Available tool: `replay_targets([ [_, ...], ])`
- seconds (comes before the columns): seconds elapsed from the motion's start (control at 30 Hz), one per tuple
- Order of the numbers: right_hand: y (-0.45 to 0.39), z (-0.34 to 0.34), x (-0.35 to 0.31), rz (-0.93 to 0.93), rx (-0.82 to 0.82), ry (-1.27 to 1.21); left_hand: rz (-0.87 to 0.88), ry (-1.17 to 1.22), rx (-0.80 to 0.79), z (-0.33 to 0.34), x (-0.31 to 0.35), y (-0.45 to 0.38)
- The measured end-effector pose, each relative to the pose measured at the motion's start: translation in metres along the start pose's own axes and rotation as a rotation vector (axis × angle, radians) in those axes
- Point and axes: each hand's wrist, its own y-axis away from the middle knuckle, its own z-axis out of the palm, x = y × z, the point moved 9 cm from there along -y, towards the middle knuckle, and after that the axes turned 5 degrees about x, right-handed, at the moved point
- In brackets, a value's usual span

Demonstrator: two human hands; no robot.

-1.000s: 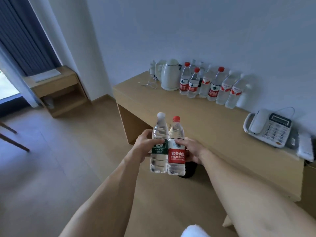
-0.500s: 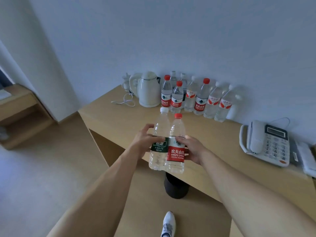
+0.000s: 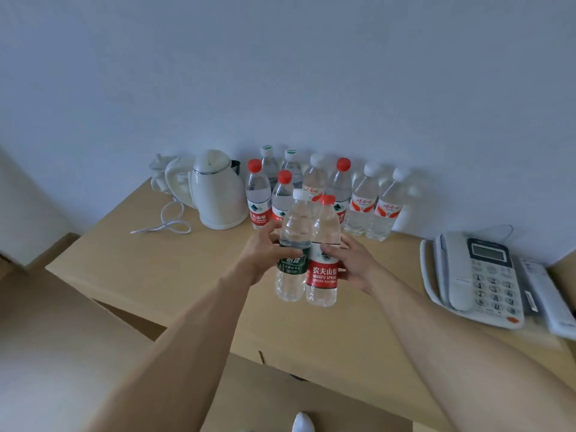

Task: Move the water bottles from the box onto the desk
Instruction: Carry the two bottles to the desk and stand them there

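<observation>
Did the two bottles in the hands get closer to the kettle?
Yes. The two held bottles now hang over the desk, nearer the kettle than before.

Single head-worn view, wide-angle, looking forward and down over both forearms onto the desk (image 3: 174, 275). Wall (image 3: 280, 73) fills the upper half; desk surface close, edges bowed by lens. No second view.

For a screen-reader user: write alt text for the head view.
Two hands, left hand and right hand, hold a green-label bottle and a red-label bottle upright above a wooden desk; a bottle row, kettle and phone sit behind.
</observation>
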Motion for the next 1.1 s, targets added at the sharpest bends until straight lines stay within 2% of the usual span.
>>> replay_targets([
  [0.27,-0.012,-0.05,-0.028,-0.162,0.183,0.094,0.176,-0.145,-0.093,0.037,0.02,-0.051],
  [0.5,-0.018,-0.066,-0.041,-0.23,0.261,0.165,0.249,-0.227,-0.145,0.053,0.02,-0.079],
  [0.7,-0.022,-0.062,-0.042,-0.246,0.283,0.298,0.251,-0.282,-0.124,0.047,0.011,-0.096],
  [1.1,-0.023,-0.057,-0.043,-0.243,0.28,0.373,0.337,-0.471,-0.173,0.047,0.026,-0.094],
])
